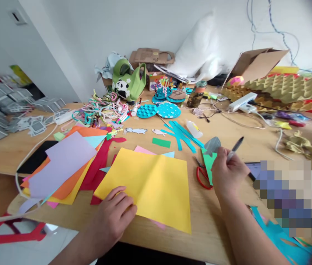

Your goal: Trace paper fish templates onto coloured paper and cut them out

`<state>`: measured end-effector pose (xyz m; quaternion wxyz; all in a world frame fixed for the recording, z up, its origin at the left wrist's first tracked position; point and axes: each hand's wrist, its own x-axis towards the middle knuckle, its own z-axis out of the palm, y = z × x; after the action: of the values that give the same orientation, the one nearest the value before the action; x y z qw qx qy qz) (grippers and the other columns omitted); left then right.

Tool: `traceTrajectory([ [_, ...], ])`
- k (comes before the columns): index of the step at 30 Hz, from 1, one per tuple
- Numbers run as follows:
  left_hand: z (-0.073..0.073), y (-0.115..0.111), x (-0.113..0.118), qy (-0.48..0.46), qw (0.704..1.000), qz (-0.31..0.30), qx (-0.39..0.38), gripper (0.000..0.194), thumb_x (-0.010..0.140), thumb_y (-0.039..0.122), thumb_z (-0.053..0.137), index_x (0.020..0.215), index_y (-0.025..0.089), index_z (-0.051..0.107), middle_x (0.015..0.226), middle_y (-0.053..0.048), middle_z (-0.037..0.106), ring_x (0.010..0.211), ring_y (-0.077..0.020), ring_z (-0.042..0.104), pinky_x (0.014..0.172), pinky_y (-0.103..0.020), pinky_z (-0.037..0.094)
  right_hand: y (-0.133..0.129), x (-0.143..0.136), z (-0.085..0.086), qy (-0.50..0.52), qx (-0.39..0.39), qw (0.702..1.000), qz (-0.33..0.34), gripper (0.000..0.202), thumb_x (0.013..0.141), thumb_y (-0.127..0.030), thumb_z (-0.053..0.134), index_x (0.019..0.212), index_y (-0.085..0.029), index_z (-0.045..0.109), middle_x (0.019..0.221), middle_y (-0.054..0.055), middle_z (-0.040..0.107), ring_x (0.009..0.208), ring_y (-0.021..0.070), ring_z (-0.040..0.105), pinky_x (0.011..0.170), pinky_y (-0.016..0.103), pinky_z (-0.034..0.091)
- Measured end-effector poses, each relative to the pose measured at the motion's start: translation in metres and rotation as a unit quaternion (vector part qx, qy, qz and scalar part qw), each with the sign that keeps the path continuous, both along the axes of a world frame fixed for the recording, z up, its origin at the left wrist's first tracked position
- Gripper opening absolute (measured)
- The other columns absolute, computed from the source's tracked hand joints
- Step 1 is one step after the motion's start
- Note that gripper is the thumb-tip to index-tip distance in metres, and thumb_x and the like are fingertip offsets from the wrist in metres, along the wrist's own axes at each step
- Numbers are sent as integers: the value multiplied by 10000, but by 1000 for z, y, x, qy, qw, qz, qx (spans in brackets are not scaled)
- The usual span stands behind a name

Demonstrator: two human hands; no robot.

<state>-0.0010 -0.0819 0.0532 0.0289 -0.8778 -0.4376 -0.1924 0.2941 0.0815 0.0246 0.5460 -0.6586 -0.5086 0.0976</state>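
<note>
left grip (pixel 115 217) rests on yellow paper (pixel 156 184)

Head-worn camera, close above table (pixel 204 213), facing forward and down.

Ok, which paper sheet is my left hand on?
The creased yellow sheet, front and centre, touching your left hand; sheets piled further left lie untouched.

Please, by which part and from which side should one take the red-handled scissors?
Probably by the red handle, coming from the near side, slightly left: the handle lies toward the person, the blades point away, and green paper lies close on the right.
</note>
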Motion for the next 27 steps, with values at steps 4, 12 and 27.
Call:
traceTrajectory([
  [4,9,3,-1,52,987,30,-148,335,853,498,581,981,193,635,916,-59,667,930,-236,605,870,-414,498,-3,-4,0,-32,18,999,-12,423,897,-475,464,602,-179,523,465,-59,337,443,94,343,447,239,249],
  [12,-16,73,31,120,978,25,-170,515,977,392,374,1435,158,354,1541,-82,284,1434,-241,202,1143,-459,252,-10,-19,-18,-274,78,911,297,213,911,-222,462,937,-184,669,903,54,721,713,145,663,605,222,470],
  [27,-53,81,31,151,980,67,-109,576,952,497,366,1477,277,276,1551,-56,271,1438,-300,166,1105,-588,233,-12,-29,-17,-287,-102,858,414,314,818,-205,587,1123,-245,648,1127,58,691,882,213,701,775,315,551],
])
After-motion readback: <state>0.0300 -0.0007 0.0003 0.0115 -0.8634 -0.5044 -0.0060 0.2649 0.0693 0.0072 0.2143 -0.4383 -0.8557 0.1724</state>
